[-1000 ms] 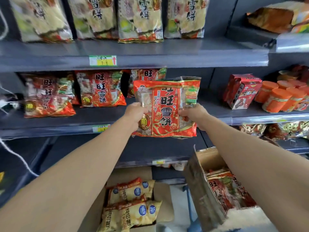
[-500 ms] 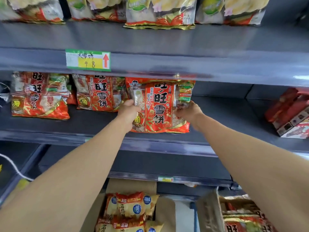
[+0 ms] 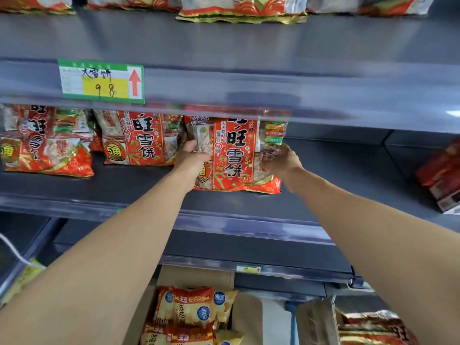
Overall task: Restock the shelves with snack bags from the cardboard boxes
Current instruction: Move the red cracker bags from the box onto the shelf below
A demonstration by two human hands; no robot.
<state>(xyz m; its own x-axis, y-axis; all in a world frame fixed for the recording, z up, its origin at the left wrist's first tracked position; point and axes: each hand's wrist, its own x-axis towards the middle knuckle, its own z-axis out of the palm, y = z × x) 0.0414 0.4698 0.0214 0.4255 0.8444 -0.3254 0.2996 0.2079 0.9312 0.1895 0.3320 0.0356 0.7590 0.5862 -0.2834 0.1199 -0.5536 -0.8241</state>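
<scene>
A red snack bag [image 3: 234,155] with large black characters stands upright on the grey middle shelf [image 3: 323,192]. My left hand [image 3: 190,158] grips its left edge and my right hand [image 3: 281,160] grips its right edge. The bag's top is hidden behind the lip of the shelf above. Two matching red bags [image 3: 139,138] [image 3: 44,143] stand to its left on the same shelf. A cardboard box [image 3: 321,322] at the lower right holds more red bags [image 3: 373,329].
A second open cardboard box [image 3: 196,277] below holds yellow-orange snack bags [image 3: 196,312]. Red cartons [image 3: 440,180] sit at the right end of the middle shelf. The upper shelf [image 3: 249,46] carries a green-yellow price tag [image 3: 102,82] and several bags [image 3: 241,8] above.
Both hands carried the red bag from in front of the shelf edge forward onto the middle shelf, beside the other red bags. The view has moved closer to the shelf.
</scene>
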